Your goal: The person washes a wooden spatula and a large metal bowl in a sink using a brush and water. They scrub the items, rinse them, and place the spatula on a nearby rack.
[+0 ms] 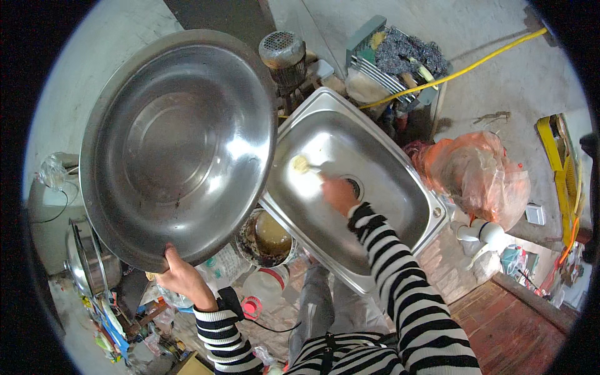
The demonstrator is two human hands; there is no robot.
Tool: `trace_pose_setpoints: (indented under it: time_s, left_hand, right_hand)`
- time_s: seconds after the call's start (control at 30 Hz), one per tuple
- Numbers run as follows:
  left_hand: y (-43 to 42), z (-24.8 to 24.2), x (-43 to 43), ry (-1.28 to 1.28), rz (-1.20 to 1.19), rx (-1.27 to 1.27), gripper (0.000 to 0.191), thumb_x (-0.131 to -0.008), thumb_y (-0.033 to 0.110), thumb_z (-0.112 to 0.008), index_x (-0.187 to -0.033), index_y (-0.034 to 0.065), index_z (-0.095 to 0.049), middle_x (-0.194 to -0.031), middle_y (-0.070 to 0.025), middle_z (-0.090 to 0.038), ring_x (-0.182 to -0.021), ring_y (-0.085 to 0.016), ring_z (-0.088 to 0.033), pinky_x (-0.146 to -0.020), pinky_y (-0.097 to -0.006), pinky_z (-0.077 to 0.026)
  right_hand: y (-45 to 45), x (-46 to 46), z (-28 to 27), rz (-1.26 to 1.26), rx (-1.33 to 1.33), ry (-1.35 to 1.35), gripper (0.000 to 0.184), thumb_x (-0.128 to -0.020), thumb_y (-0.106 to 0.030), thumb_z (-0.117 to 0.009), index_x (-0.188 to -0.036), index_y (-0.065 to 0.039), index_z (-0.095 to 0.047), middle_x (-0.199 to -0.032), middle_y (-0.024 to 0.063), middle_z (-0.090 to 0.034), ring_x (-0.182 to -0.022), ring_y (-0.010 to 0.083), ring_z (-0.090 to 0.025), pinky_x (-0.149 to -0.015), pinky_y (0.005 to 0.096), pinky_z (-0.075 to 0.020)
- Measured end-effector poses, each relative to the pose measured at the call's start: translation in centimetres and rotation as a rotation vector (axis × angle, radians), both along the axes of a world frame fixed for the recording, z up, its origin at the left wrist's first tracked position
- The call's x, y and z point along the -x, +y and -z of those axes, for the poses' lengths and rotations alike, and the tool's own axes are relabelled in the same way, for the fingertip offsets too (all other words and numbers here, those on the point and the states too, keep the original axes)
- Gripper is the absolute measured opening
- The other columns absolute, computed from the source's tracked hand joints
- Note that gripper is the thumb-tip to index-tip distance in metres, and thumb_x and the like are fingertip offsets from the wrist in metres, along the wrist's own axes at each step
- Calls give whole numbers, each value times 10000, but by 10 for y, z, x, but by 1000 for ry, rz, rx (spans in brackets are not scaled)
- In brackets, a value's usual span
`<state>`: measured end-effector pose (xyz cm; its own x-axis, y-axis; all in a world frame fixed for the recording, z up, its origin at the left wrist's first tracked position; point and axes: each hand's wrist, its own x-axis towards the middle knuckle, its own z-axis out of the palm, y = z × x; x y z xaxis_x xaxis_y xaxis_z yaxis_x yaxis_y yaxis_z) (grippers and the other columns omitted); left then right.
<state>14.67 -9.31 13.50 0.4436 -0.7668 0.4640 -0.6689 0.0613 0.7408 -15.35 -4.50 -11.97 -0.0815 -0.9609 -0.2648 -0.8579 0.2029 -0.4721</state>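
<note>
A large round stainless steel basin [171, 140] fills the left of the view, tilted up with its inside facing me. My left hand [185, 276] grips its lower rim, the thumb over the edge. In front of me lies a rectangular stainless steel sink [403, 178] with a round drain hole [352, 186]. Over the sink bowl, just left of the drain, is my right hand [338, 193], blurred. A small round yellowish thing [300, 164] appears beyond its fingers, linked by a thin dark part; the blur hides how my fingers hold it.
Below the basin stand a dirty pot of brownish liquid [272, 234] and a plastic jug with a red cap [251, 307]. A motor [282, 51] and a green rack with steel wool [410, 51] are beyond the sink. An orange plastic bag [478, 173] sits right, near a yellow hose [468, 69].
</note>
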Motion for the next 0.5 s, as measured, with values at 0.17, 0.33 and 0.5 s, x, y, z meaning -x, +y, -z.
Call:
trace_pose_setpoints:
  time_s: [0.17, 0.33, 0.5]
  left_hand:
    - [2, -1, -2, 17, 9, -56, 210, -796, 43, -583, -948, -93, -632, -928, -83, -650, -823, -173, -567, -795, -305, -455]
    - [6, 9, 8, 88, -12, -59, 208, -798, 51, -585, -917, -117, -613, -904, -81, -641, -782, -173, -555, -767, -306, -454]
    - [8, 18, 2, 139, -23, -106, 227, -806, 59, -585, -943, -121, -598, -926, -87, -634, -801, -173, -555, -774, -300, -448]
  right_hand:
    - [44, 36, -18, 381, 113, -95, 277, -911, -170, -507, -1109, 23, -531, -833, 274, -598, -723, 428, -609, -669, 498, -504]
    - [-10, 27, -2, 243, 226, -185, 349, -888, -147, -520, -1211, -14, -507, -842, 248, -596, -780, 431, -594, -683, 509, -477]
    - [78, 68, -10, 344, -45, -66, 336, -873, -156, -517, -1175, -11, -524, -827, 275, -602, -781, 448, -593, -694, 520, -472]
